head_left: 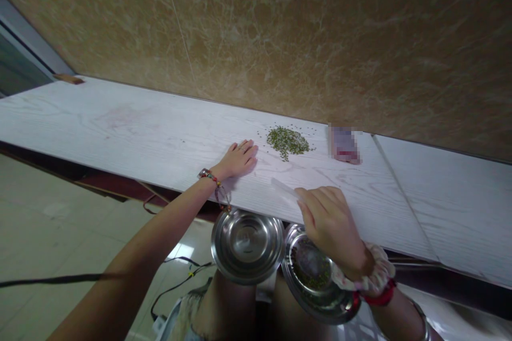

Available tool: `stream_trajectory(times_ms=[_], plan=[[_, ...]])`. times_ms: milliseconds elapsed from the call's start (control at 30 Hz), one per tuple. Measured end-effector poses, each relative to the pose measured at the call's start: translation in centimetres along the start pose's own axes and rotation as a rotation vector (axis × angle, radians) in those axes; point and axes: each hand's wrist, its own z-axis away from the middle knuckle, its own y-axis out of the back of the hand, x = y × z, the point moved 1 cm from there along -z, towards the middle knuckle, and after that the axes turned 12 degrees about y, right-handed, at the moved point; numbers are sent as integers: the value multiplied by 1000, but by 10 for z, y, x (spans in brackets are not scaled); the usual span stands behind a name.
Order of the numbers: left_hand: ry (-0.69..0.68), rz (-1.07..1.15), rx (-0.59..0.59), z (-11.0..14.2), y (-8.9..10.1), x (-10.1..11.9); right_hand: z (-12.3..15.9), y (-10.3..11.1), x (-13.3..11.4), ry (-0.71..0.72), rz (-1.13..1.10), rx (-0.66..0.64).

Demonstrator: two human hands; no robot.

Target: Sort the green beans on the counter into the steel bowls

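My left hand [239, 159] rests palm down on the white wood-grain tabletop, fingers stretched out, a ring on one of them. Just right of its fingertips lies a loose pile of small green beans [286, 140], with single beans scattered around it. My right hand [326, 218] is closed around a thin, flat, whitish translucent strip [285, 187], whose exact kind I cannot make out. The strip points left over the front part of the table, apart from the pile. Below that hand, a steel bowl [296, 290] contains small green and brownish bits, and my wrist partly covers it.
A second steel bowl [247, 248] is beside the first, below the table's front edge above my legs. A blurred rectangular item [344, 145] lies right of the pile. A small brown piece [69, 79] sits far left. The marbled wall [256, 37] borders the table's back.
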Motion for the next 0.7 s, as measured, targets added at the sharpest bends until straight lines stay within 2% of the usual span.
stream_trajectory(times_ms=[200,467,567,700], plan=[[16,-13,-34,1,3,3,-6,5,-21,48,-119,-10],[8,9,-3,2,4,3,-8,12,-45,115,-258,-15],[6,13,-6,2,4,2,-9,17,-40,110,-255,0],[10,13,-7,2,4,3,-7,17,-14,54,-145,60]])
